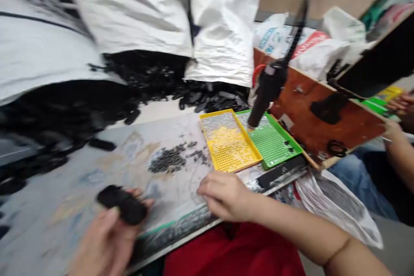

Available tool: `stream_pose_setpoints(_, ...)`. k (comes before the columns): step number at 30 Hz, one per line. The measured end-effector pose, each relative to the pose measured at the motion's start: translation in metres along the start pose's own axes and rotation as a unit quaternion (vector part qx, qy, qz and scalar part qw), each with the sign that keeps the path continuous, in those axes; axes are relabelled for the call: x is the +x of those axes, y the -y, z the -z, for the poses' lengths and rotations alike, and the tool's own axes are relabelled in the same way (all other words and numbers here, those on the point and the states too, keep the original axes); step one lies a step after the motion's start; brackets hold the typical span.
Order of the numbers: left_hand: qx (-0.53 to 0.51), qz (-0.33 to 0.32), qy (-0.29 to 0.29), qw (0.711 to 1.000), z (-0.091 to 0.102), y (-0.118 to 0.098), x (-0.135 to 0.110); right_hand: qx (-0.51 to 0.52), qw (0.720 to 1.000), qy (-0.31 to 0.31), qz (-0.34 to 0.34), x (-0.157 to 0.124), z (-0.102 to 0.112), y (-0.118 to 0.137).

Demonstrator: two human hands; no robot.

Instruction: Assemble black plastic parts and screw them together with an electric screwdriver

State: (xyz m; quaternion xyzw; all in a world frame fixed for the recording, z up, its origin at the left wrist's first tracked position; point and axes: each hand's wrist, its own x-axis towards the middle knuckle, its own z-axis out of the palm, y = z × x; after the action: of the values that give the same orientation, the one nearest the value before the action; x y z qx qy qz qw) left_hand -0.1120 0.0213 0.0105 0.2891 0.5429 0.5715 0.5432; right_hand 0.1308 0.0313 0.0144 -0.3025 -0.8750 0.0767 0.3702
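Observation:
My left hand (106,237) grips a black, rounded, elongated plastic piece (121,203) between thumb and fingers above the table. Near the table's front edge is my right hand (224,196), its fingers curled inward; whatever they may hold is hidden. Ahead of it lies a pile of small black parts (170,159). A yellow tray (254,146) with small shiny pieces sits just beyond my right hand. Beside it is a green tray (270,141) with a few black bits in it. An electric screwdriver (268,86) hangs over the trays, its tip pointing down.
White sacks (136,13) spill black plastic pieces (142,79) along the back of the table (80,181). A brown board (304,95) stands upright on the right. Beyond it, another person's arm (399,151) shows. A plastic bag (339,207) hangs below the table edge.

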Motion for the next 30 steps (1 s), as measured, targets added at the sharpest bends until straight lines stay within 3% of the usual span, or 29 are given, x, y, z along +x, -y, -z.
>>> stream_pose_setpoints(2, -0.076, 0.024, -0.002, 0.997, -0.004, 0.015, -0.006, -0.032, 0.999, 0.043, 0.004, 0.038, 0.019, -0.013)
stream_pose_setpoints(4, -0.119, 0.057, 0.024, 0.991, -0.013, 0.027, -0.010, -0.117, 0.985, 0.110, -0.065, 0.078, 0.030, -0.036)
stream_pose_setpoints(6, -0.127, 0.077, 0.051, 0.988, -0.018, 0.032, -0.014, -0.238, 0.934, 0.168, -0.204, 0.113, 0.035, -0.071)
stream_pose_setpoints(8, -0.138, 0.086, 0.082, 0.983, -0.019, 0.033, -0.016, -0.307, 0.874, 0.172, -0.336, 0.140, 0.035, -0.111)
stream_pose_setpoints(12, -0.173, 0.104, 0.119, 0.972, -0.014, 0.029, -0.012, -0.325, 0.806, 0.191, -0.457, 0.168, 0.022, -0.176)
stream_pose_setpoints(15, -0.199, 0.121, 0.116, 0.966, -0.012, 0.027, -0.008, -0.319, 0.786, 0.212, -0.486, 0.173, 0.008, -0.197)
stream_pose_setpoints(20, -0.225, 0.134, 0.114, 0.958, -0.012, 0.029, -0.006, -0.342, 0.790, 0.171, -0.479, 0.161, 0.011, -0.203)
stream_pose_setpoints(25, -0.235, 0.125, 0.111, 0.958, -0.015, 0.030, -0.008, -0.358, 0.816, 0.074, -0.447, 0.145, 0.024, -0.184)
stream_pose_setpoints(27, -0.239, 0.112, 0.115, 0.958, -0.017, 0.029, -0.010, -0.334, 0.842, 0.046, -0.420, 0.143, 0.022, -0.170)
stream_pose_setpoints(30, -0.235, 0.095, 0.117, 0.960, -0.019, 0.028, -0.012, -0.257, 0.906, 0.019, -0.335, 0.142, 0.008, -0.145)
